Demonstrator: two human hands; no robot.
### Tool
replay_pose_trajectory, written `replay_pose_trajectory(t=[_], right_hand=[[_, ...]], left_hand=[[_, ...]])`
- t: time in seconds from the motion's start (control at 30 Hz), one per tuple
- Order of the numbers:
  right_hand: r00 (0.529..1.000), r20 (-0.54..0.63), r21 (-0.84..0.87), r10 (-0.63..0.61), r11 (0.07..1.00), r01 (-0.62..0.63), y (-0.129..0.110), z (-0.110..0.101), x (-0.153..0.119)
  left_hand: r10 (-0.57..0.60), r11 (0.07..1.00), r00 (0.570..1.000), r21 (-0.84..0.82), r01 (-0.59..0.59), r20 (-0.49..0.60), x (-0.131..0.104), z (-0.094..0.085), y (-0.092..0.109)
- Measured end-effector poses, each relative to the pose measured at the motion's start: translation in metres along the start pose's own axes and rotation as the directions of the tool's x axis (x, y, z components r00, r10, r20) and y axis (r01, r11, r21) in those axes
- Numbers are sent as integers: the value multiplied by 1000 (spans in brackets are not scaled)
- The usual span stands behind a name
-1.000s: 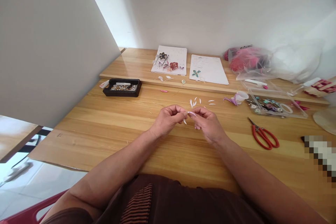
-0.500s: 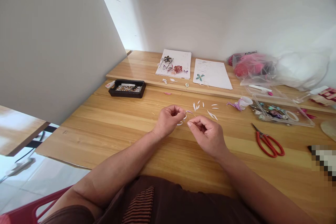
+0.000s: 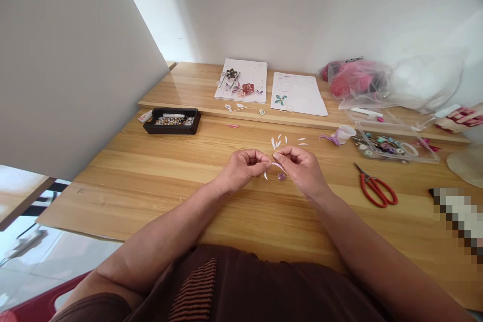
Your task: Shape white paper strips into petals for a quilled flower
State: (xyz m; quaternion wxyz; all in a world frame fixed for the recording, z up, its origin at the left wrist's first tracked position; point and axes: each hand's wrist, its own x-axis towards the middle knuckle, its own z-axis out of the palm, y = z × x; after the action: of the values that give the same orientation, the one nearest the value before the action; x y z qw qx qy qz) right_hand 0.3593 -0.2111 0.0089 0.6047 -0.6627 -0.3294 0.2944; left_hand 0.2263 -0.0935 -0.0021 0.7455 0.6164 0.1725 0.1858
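Pinching one end of a thin lilac strip [image 3: 279, 166], the person's left hand [image 3: 245, 170] holds it over the middle of the desk [image 3: 234, 221], while the right hand [image 3: 300, 167] sits nearly fingertip to fingertip with it, and I cannot tell whether its fingers close on anything. Near them show a white sliver [image 3: 265, 175] and a small purple piece [image 3: 281, 176]. Loose white petals [image 3: 278, 143] lie just beyond, red-handled pliers [image 3: 377, 188] to the right, a black bead tray [image 3: 169, 129] farther left.
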Motion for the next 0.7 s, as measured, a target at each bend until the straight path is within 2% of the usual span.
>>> replay_pose_trajectory(t=[0.07,0.13,0.27,0.33,0.43,0.6,0.7], right_hand=[[995,13,117,97,988,-98,4,5,0],[990,35,189,140,971,-144,8,10,-3],[992,77,128,97,986,-107,11,19,-12],[996,81,33,29,999,-31,11,22,-17],[988,61,-147,-140,978,147,7,23,-24],[916,56,-399,-397,832,385,-2,19,-31],[877,30,-461,-480,771,439,-5,13,-28]], left_hand=[[16,998,999,-52,-18,-40,1,1,-1],[32,994,994,-101,-42,-101,3,1,-3],[40,989,972,-131,-72,-233,6,-1,-8],[42,990,960,-115,-76,-276,7,-2,-9],[36,993,951,-92,-68,-306,7,-3,-8],[41,999,955,-4,-44,-293,7,-2,-5],[37,997,978,79,-21,-206,5,-2,-3]])
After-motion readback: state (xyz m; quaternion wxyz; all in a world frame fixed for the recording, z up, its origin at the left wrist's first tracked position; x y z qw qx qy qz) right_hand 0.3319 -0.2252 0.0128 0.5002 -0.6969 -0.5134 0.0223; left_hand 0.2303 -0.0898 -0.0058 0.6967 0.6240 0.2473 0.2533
